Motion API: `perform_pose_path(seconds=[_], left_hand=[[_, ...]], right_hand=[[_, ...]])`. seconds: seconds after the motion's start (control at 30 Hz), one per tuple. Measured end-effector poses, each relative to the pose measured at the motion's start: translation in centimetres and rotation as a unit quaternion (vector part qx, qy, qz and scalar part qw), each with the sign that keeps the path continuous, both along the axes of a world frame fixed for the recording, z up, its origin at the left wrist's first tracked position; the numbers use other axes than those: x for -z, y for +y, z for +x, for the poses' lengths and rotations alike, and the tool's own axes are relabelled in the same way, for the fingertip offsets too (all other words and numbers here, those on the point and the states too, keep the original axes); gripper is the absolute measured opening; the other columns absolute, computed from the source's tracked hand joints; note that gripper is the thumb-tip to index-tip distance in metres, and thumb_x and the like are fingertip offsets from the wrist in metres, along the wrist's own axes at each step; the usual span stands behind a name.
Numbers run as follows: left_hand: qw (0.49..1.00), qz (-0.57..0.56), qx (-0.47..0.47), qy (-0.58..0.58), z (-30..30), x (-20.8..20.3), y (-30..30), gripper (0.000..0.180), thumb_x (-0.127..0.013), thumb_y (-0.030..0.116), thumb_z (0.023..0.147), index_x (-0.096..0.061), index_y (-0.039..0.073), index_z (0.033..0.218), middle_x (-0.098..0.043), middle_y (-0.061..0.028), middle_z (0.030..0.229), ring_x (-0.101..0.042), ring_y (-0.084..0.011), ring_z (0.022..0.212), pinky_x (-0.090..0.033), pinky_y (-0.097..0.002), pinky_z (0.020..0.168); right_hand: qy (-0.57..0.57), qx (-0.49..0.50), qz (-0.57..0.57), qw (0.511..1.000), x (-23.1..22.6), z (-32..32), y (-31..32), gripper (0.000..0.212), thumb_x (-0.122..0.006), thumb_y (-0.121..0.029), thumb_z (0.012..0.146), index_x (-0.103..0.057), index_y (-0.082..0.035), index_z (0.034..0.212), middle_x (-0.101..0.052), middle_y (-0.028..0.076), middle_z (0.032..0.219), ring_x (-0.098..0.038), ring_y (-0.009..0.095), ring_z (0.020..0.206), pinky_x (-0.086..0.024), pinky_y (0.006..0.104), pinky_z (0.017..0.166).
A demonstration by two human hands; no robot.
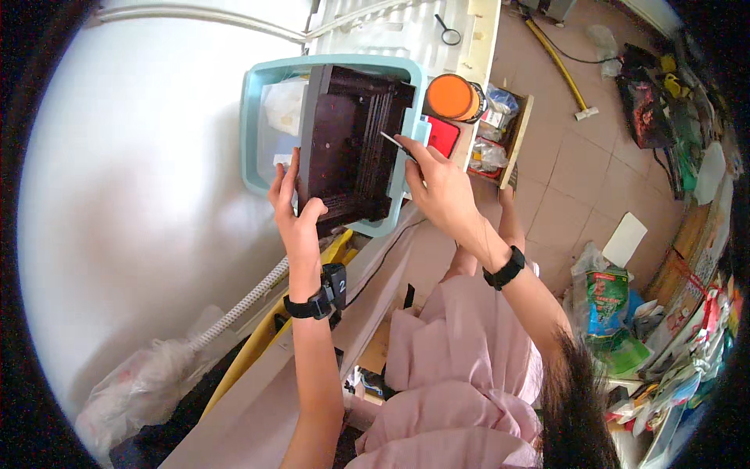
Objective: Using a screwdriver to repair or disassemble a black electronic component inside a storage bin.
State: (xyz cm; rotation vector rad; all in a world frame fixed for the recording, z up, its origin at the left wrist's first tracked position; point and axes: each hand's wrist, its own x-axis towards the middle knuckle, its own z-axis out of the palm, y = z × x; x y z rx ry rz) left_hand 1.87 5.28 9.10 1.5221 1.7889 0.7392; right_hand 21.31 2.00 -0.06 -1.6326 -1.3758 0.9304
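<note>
My left hand [294, 219] grips the near left edge of a dark box [337, 144] with a grey side, an open hollow and ridged inner walls. The box is tilted over a light blue plastic bin [251, 102]. My right hand [444, 191], at the box's right side, pinches a thin tool with a pale, narrow shaft [391, 141]. The shaft points toward the box's inside; its handle is mostly hidden by my fingers. Inside the bin, left of the box, lies a crumpled white bag [285, 108].
Right of the bin stand an orange-lidded container [449, 95] and a red object [443, 139]. An open drawer [516, 137] with packages juts out beyond. A magnifying glass [450, 36] lies on the far surface. A yellow-handled tool [556, 62] and heaped bags [609, 301] are on the floor.
</note>
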Motion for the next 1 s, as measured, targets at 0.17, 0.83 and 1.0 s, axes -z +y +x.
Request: perform_pose_path(seconds=[0.17,0.83,1.0], left_hand=[[1.000,-0.010,-0.003,0.009,-0.3,0.3,0.1,0.074,-0.053,-0.001,0.070,-0.053,0.021,0.141,-0.031,-0.0157,0.147,-0.042,-0.0195,0.122,-0.048,-0.0257,0.079],[0.999,-0.025,-0.017,-0.011,0.1,-0.1,0.0,0.077,-0.051,0.000,0.067,-0.053,0.021,0.141,-0.031,-0.0164,0.147,-0.031,-0.0267,0.139,-0.045,-0.0307,0.094],[0.999,-0.032,-0.028,-0.031,0.1,-0.3,0.0,0.076,-0.052,0.001,0.066,-0.053,0.018,0.141,-0.032,-0.0154,0.147,-0.030,-0.0275,0.140,-0.038,-0.0333,0.104]], right_hand=[[0.017,0.054,0.051,0.997,0.9,-0.9,2.1,0.017,-0.056,-0.007,0.089,-0.052,-0.002,0.105,-0.061,0.019,0.085,-0.061,0.040,0.078,-0.050,0.0486,0.068],[-0.001,0.086,0.081,0.993,1.1,-0.4,6.3,0.014,-0.060,-0.011,0.087,-0.060,-0.002,0.097,-0.055,0.017,0.094,-0.061,0.040,0.076,-0.052,0.0485,0.065],[-0.008,0.078,0.087,0.993,1.3,-0.1,6.7,0.015,-0.059,-0.012,0.088,-0.060,-0.001,0.098,-0.056,0.019,0.092,-0.062,0.041,0.074,-0.052,0.0495,0.066]])
